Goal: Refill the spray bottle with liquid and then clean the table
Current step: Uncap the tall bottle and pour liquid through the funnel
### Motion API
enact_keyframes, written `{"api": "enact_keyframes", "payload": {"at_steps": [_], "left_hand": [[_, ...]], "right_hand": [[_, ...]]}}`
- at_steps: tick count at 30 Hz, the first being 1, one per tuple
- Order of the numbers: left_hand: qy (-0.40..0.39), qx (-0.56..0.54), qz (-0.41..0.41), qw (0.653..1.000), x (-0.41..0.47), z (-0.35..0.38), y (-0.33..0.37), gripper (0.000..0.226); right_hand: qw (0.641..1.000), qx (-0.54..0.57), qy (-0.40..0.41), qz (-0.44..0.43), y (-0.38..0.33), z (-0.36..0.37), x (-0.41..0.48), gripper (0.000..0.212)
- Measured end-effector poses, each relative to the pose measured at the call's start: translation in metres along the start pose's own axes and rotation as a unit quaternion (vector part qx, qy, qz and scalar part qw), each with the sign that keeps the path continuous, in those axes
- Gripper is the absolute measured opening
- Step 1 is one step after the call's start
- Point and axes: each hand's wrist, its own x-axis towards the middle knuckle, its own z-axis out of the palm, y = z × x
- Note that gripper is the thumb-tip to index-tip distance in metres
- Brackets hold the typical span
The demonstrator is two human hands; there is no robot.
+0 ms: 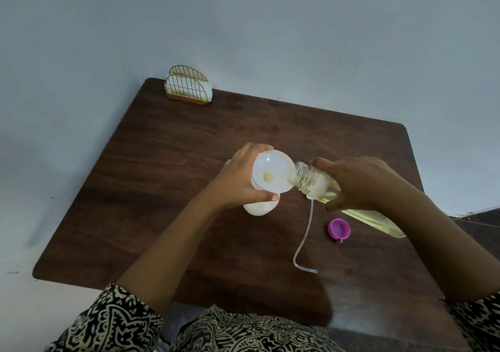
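Refill under way: left hand [240, 181] wrapped around white spray bottle [261, 206] and funnel [273, 173] mid-table; right hand [359, 183] clasping tilted refill bottle [319, 185], mouth at funnel rim. Sprayer tube [304, 236], purple cap [339, 229] off. Table [162, 189] unwiped.

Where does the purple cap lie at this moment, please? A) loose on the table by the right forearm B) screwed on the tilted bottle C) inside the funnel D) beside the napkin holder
A: the purple cap lies open side up on the table, apart from the tilted bottle, whose neck is bare.
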Motion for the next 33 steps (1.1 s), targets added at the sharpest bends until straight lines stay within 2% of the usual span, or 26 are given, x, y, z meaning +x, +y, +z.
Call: {"api": "enact_keyframes", "payload": {"at_steps": [33], "left_hand": [[0.001, 0.000, -0.010, 1.000, -0.0023, 0.0010, 0.0026, 0.093]], "right_hand": [[1.000, 0.023, -0.003, -0.003, 0.0014, 0.0043, -0.0033, 0.081]]}}
